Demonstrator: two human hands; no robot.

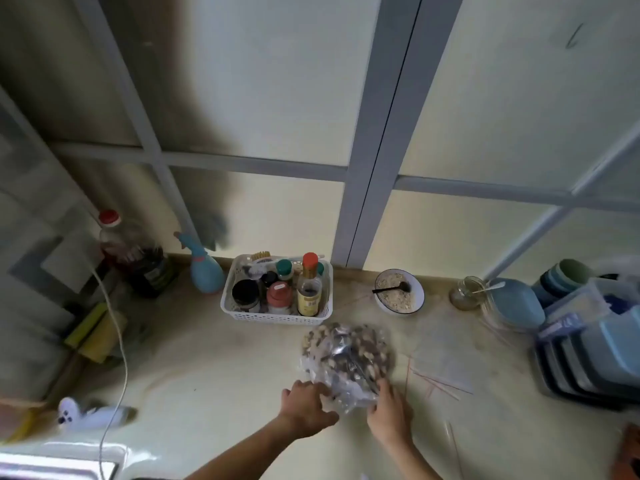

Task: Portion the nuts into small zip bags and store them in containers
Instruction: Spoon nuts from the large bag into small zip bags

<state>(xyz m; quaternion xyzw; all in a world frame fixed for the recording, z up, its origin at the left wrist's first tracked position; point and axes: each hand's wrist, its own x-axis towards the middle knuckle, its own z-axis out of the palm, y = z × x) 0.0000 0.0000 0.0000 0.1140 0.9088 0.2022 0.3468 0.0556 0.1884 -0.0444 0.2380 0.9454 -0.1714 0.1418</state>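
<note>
A large clear plastic bag of mixed nuts (pixel 348 355) lies on the pale countertop (pixel 214 375) in front of me. My left hand (pixel 306 407) grips the bag's near left edge. My right hand (pixel 389 412) holds its near right edge. Several small clear zip bags (pixel 445 363) with red strips lie flat just right of the nut bag. Blue and clear plastic containers (pixel 595 341) are stacked at the far right.
A white basket (pixel 277 315) of bottles and jars stands behind the nut bag. A bowl of oats with a black spoon (pixel 399 291) and a glass jar (pixel 467 292) sit to its right. A sink edge (pixel 59 465) and a white cable (pixel 119 341) lie left.
</note>
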